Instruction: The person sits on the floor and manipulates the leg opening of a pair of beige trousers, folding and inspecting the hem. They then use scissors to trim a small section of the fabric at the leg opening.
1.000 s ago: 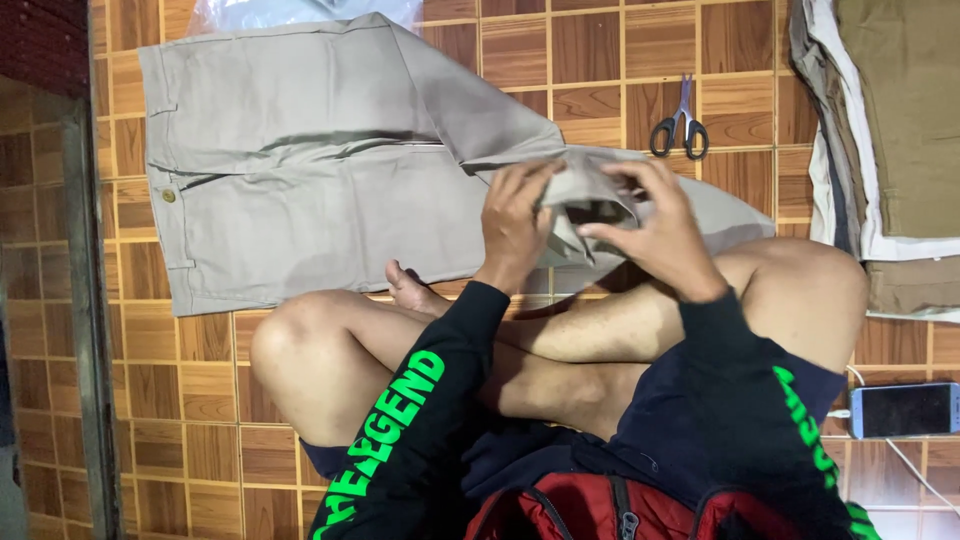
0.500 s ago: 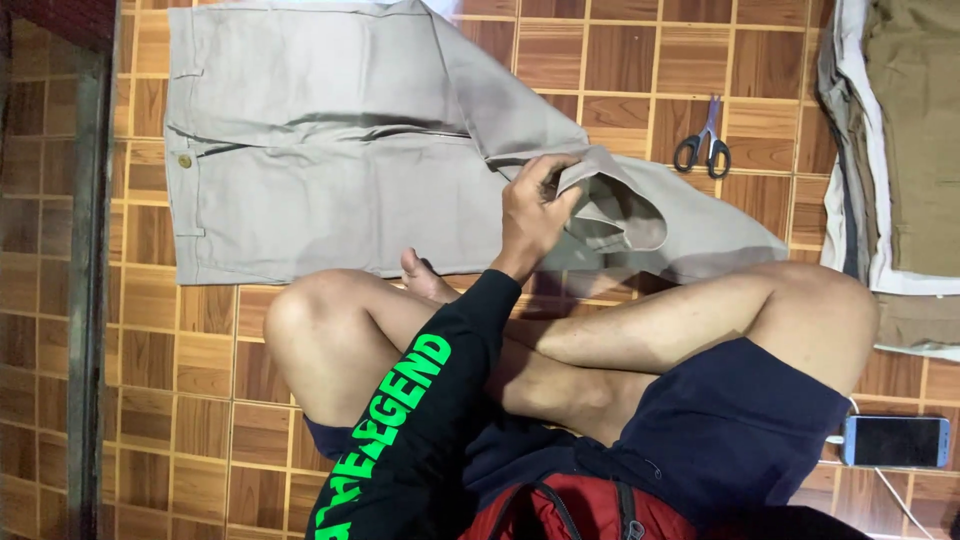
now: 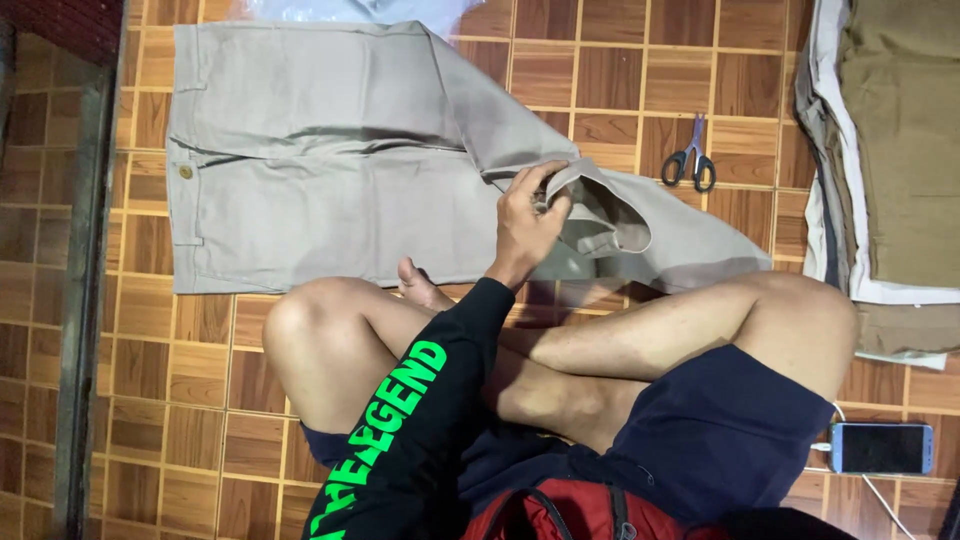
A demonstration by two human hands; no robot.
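I see the left hand (image 3: 528, 215) pinching the hem of the beige trousers (image 3: 330, 160); the right hand is out of view. I judge a firm, even pull keeps the leg flat.

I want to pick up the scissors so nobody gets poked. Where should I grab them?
Take the scissors by the dark loop handles, coming from the near side where the person sits. The loops point that way and lie flat and clear on the wooden floor, while the closed blades point away. Nothing touches them; the left hand holds the beige trousers.
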